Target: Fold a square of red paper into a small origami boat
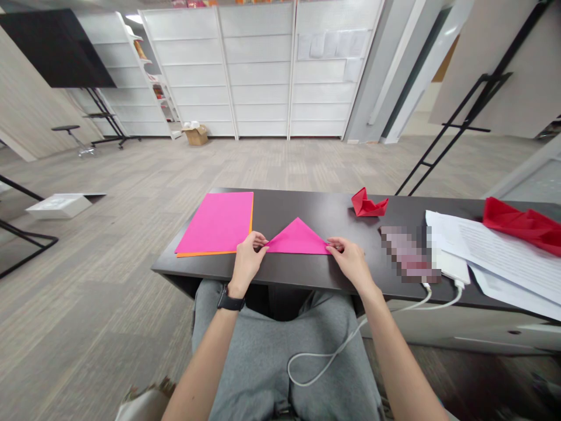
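A pink sheet of paper (298,238), folded into a triangle, lies on the dark table with its peak pointing away from me. My left hand (250,251) pinches its left corner between thumb and fingers. At the opposite corner, my right hand (348,255) has the paper in a similar pinch. Just left of my left hand rests a stack of pink paper (217,222), with an orange sheet (205,254) showing along its edges. Beyond my right hand stands a small red folded paper piece (369,204).
The dark table (280,272) ends close to my lap. On the right are a pixelated flat object (409,257), a white block (453,268) with cables, printed sheets (512,251) and a larger red folded paper (523,225). A white cable (326,355) loops over my legs.
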{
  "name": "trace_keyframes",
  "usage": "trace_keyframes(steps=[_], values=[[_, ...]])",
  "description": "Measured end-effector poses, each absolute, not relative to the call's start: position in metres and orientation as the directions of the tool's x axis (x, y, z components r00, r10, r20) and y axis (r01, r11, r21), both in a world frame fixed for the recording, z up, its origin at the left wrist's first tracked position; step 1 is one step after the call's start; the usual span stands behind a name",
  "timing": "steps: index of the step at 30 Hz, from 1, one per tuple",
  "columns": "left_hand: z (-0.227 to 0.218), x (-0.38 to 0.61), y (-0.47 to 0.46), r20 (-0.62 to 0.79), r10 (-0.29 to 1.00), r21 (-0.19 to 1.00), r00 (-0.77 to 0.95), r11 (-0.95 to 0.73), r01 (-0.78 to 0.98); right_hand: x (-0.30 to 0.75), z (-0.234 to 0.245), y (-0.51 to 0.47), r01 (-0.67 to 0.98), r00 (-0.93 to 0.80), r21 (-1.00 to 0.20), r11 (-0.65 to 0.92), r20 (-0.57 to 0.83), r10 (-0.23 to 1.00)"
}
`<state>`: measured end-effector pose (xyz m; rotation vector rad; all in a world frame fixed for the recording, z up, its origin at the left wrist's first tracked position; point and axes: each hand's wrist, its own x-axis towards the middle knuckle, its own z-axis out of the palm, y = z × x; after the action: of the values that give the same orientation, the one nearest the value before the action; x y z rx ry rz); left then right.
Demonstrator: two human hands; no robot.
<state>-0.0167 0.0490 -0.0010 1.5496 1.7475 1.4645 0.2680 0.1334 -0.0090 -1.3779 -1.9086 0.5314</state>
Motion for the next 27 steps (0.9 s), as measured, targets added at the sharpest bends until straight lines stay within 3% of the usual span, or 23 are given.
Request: trace_keyframes(steps=[10,27], values=[[0.003,-0.010,0.043,0.382,0.880,0.787,-0.284,-0.149,0.598,0.259,-0.011,0.117,0.758,-0.129,-0.547,0.356,0.410,0.903],[0.000,-0.011,0.044,0.397,0.864,0.789,-0.309,-0.150,0.596,0.256,-0.017,0.121,0.710,-0.067,-0.622,0.331,0.409,0.910]])
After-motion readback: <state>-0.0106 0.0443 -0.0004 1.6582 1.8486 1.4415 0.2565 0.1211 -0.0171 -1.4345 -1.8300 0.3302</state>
